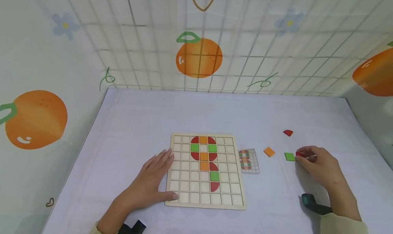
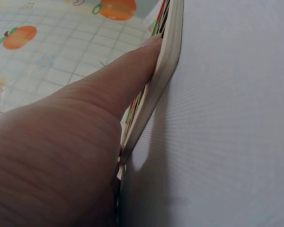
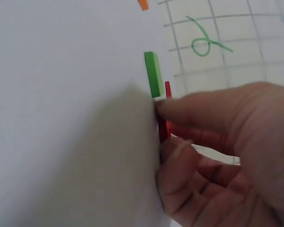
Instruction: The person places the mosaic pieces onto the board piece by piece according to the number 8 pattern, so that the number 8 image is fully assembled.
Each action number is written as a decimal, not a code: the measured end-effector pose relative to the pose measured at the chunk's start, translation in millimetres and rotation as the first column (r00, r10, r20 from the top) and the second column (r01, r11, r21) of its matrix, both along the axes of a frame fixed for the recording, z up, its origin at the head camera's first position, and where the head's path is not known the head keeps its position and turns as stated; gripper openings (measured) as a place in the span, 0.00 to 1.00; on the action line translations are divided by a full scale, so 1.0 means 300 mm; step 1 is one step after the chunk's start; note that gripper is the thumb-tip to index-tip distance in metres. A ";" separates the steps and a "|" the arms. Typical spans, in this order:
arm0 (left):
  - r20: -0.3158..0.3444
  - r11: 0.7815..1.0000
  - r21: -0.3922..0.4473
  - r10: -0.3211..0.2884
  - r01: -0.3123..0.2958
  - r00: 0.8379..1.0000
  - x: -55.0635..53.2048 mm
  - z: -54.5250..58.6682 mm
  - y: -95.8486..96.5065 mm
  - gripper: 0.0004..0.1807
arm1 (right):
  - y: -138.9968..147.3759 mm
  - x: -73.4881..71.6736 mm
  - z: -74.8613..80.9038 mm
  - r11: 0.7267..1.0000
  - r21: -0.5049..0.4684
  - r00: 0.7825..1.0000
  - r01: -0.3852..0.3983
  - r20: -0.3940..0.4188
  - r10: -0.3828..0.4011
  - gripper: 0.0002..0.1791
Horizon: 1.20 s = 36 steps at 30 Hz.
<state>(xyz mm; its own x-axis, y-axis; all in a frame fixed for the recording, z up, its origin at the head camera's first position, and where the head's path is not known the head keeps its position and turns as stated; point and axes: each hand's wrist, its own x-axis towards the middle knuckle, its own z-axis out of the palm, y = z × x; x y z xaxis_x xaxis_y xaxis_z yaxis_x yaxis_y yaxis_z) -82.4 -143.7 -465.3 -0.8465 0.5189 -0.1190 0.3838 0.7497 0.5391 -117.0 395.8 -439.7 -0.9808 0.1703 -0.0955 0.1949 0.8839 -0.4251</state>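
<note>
My left hand (image 1: 156, 177) lies with straight fingers along the left edge of a wooden grid board (image 1: 185, 176), its thumb over the near left corner. In the left wrist view the thumb (image 2: 132, 66) presses on the board's rim (image 2: 168, 61). Red rounded, orange square and green square tiles sit in the board's middle columns. At the right, my right hand (image 1: 320, 165) pinches a small red tile (image 3: 163, 128) between thumb and fingers, close over the table; its outline is partly hidden. A green square tile (image 1: 289, 156) lies just left of the fingertips.
An orange square tile (image 1: 269, 152) and a red quarter-round tile (image 1: 288, 133) lie loose on the white table (image 1: 138, 118). A small pattern card (image 1: 254, 162) rests against the board's right side. Printed cloth walls (image 1: 153, 56) enclose the back and sides.
</note>
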 end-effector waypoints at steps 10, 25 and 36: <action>-0.003 1.000 -0.018 0.000 0.000 1.000 0.002 0.003 0.000 0.66 | -0.032 -0.001 0.006 1.000 0.021 1.000 -0.009 0.005 0.009 0.21; 0.000 1.000 -0.021 -0.011 0.011 1.000 -0.001 0.008 0.005 0.66 | -0.071 -0.003 -0.002 0.991 0.028 0.991 -0.133 0.015 0.133 0.26; -0.003 1.000 -0.024 -0.004 0.004 1.000 -0.002 -0.008 0.002 0.66 | -0.210 -0.027 -0.013 0.967 0.012 0.963 -0.256 -0.077 0.257 0.26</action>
<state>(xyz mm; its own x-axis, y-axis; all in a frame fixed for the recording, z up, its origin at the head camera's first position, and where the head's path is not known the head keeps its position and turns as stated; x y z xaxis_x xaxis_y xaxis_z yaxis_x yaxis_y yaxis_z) -82.9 -143.2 -467.8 -0.8446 0.5196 -0.1291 0.3886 0.7609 0.5197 -125.1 332.7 -443.5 -0.9960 -0.0877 -0.0176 -0.0718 0.9009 -0.4280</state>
